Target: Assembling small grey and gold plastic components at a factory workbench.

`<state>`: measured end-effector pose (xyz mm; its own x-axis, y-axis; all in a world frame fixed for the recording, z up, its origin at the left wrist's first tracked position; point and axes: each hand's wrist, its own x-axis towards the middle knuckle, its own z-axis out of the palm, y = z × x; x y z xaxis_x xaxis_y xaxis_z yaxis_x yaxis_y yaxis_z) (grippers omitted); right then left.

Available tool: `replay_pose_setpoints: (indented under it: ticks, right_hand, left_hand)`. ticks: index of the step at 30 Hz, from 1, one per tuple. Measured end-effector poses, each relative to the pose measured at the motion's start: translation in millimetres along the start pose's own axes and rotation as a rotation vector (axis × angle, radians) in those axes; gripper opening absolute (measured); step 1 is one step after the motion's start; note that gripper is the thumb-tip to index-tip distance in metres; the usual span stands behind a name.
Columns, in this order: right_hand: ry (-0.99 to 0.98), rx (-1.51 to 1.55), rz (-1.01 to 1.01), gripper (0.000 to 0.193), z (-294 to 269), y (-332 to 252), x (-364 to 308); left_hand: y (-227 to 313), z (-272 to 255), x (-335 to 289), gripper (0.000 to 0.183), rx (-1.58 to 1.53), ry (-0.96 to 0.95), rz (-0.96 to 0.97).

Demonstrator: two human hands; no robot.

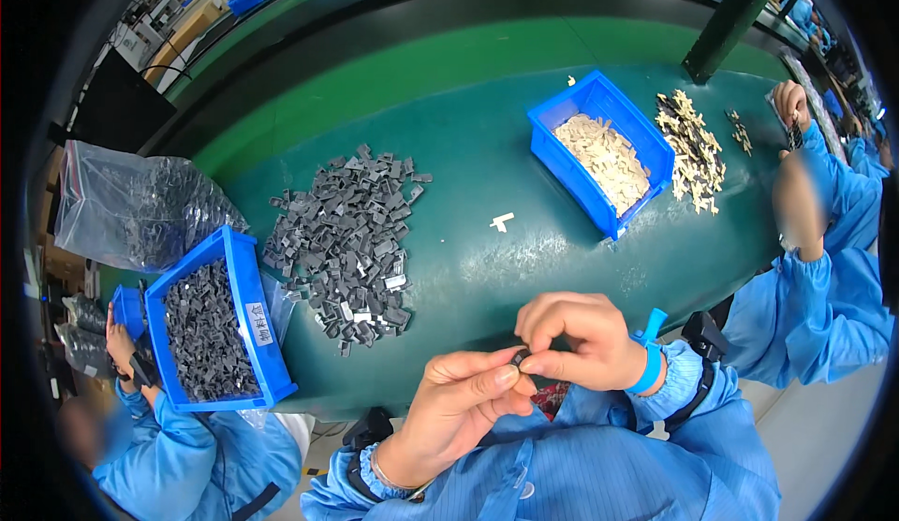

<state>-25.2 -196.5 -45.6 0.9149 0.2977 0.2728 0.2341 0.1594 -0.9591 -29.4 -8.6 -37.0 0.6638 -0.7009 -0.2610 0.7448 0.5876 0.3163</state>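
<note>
Near the front edge of the table, my two hands meet at a small black plastic part (pixel 520 356). Thumb and fingertips of my left hand (pixel 453 403) pinch it from the left. From the other side, the thumb and index finger of my right hand (pixel 588 341) close on the same part. My fingers cover much of it, so its exact shape is hidden. Ahead and to the left lies a loose heap of dark grey plastic pieces (pixel 342 240). A few cream T-shaped pieces (pixel 502 222) lie by themselves on the green table (pixel 468 170).
At left stands a blue bin (pixel 245 278) of small black parts, beside a see-through plastic bag (pixel 140 205). A second blue bin (pixel 554 161) holds cream pieces; a mixed cream-and-black pile (pixel 693 151) lies right of it. Co-workers in blue sit on both sides. A dark post (pixel 732 23) rises far right.
</note>
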Motion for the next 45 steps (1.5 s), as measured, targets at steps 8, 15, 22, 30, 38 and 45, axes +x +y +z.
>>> replay_pose_setpoints:
  ticks: [8, 15, 22, 30, 38, 45]
  right_hand:
    - [-0.129, -0.673, -0.459, 0.020, -16, 0, 37]
    - [-0.046, -1.242, -0.137, 0.018, -32, 28, 65]
    - [-0.098, -1.256, -0.107, 0.016, -34, 37, 72]
    - [-0.070, -1.349, -0.171, 0.007, -41, 39, 68]
    - [0.155, -0.914, -0.330, 0.010, -15, 43, 61]
    - [0.191, -0.120, 0.054, 0.007, 29, -18, 37]
  left_hand:
    - [38, 14, -37, 0.023, 0.584, -0.054, 0.525]
    - [148, -29, -121, 0.035, 2.096, 1.095, 1.262]
    - [117, -16, -95, 0.034, 2.243, 1.021, 1.121]
    - [53, 6, -25, 0.021, 1.616, 0.341, 0.966]
    - [25, 14, -9, 0.024, 1.667, 0.384, 0.698]
    - [12, 17, 11, 0.027, 1.666, 0.419, 0.972]
